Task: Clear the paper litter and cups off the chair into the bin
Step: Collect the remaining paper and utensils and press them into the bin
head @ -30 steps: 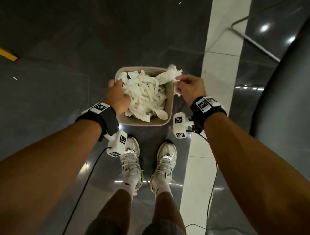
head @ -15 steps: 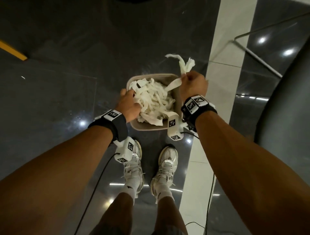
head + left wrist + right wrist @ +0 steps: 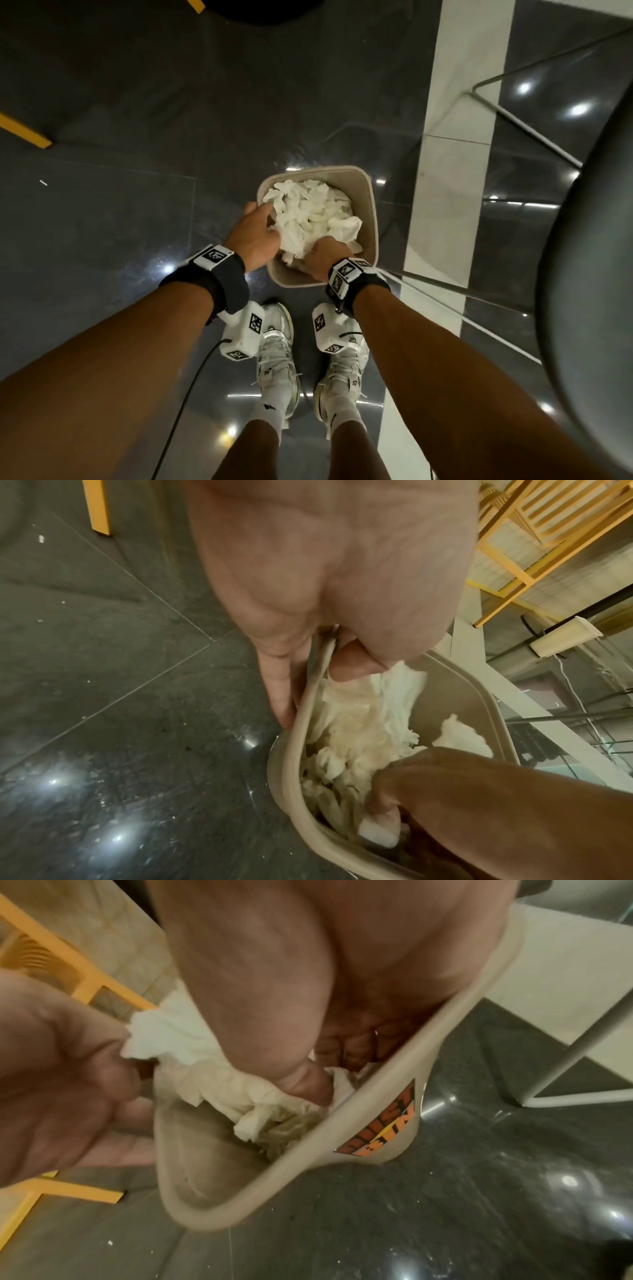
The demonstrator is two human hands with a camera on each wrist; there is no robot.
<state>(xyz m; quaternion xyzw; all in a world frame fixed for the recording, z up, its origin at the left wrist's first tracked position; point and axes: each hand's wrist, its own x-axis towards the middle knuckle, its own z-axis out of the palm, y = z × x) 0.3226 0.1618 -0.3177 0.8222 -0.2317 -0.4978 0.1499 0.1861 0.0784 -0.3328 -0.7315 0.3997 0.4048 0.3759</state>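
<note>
A beige bin stands on the dark floor in front of my feet, filled with white crumpled paper. My left hand grips the bin's left rim, thumb inside and fingers outside. My right hand is down inside the near right corner, its fingers and thumb curled into the paper. In the right wrist view the right hand sits against the rim, and the left hand shows at the left. A pale paper cup shows far off, away from the bin.
A grey chair seat fills the right edge, its thin metal legs reaching over the floor behind the bin. A white floor stripe runs beside the bin. Yellow wooden frames stand further back. My shoes are just behind the bin.
My right hand has come down from above the right rim with the paper strip and now pushes it into the bin. The left hand has stayed on the left rim.
</note>
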